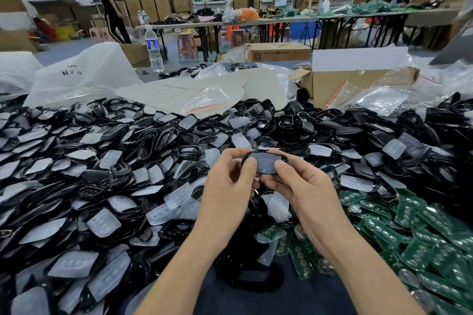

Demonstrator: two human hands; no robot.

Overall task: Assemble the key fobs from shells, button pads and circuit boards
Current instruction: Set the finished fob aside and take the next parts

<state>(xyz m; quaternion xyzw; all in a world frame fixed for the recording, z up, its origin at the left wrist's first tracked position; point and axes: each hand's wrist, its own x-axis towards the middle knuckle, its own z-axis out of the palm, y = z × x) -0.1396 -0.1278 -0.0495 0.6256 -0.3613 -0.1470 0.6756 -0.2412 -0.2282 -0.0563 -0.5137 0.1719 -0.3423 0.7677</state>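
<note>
Here the left hand and right hand together pinch a black shell, thumbs pressing the translucent button pad lying in it, above the worktop; green circuit boards lie heaped at right.

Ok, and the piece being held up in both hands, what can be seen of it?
It is a black key fob shell, plastic by its look, a rounded frame held roughly level above the heap of parts. A translucent whitish button pad with faint raised bumps lies in its opening, facing the camera. The left hand grips its left end and the right hand its right end, both thumbs pressing on the pad, fingers curled beneath. Its underside is hidden.
</note>
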